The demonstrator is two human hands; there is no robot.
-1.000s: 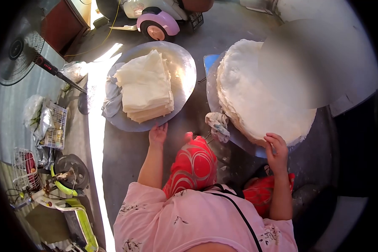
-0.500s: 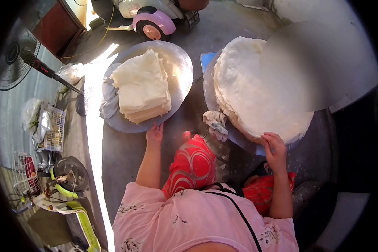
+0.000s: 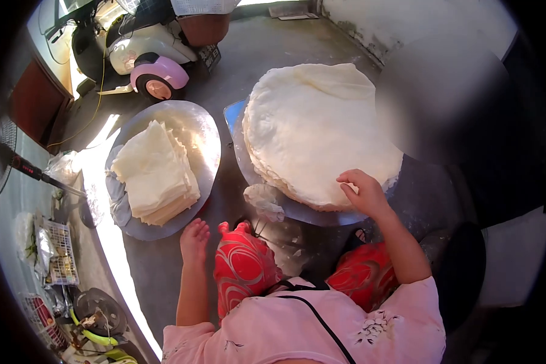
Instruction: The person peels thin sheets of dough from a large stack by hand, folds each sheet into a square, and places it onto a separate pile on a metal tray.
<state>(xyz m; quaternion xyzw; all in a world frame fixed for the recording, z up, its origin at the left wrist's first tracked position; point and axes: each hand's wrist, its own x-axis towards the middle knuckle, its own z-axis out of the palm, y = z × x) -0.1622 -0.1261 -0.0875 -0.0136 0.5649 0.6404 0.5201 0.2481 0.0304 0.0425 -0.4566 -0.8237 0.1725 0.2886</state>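
A tall stack of large round white sheets (image 3: pixel 321 127) lies on a metal tray on the right. My right hand (image 3: pixel 361 189) is over the front edge of this stack, thumb and forefinger curved with a gap between them, nothing visible in them. On the left, a smaller round metal tray (image 3: pixel 201 136) holds a pile of folded sheets (image 3: pixel 155 173), with a grey cloth (image 3: pixel 117 203) beside the pile. Just below that tray's front edge is my left hand (image 3: pixel 195 238), palm up, fingers apart, holding nothing. A crumpled cloth (image 3: pixel 264 201) rests at the right tray's near left edge.
A scooter (image 3: pixel 158 79) with a pink fender stands at the back left. Along the left are a standing fan (image 3: pixel 27 167), a white basket (image 3: pixel 60 252) and a small green-and-white cycle (image 3: pixel 100 321). A blurred patch covers part of the right side.
The view has shifted, so both trays appear further left and lower. My right hand has moved further in over the round stack. My left hand has come away from the left tray's rim.
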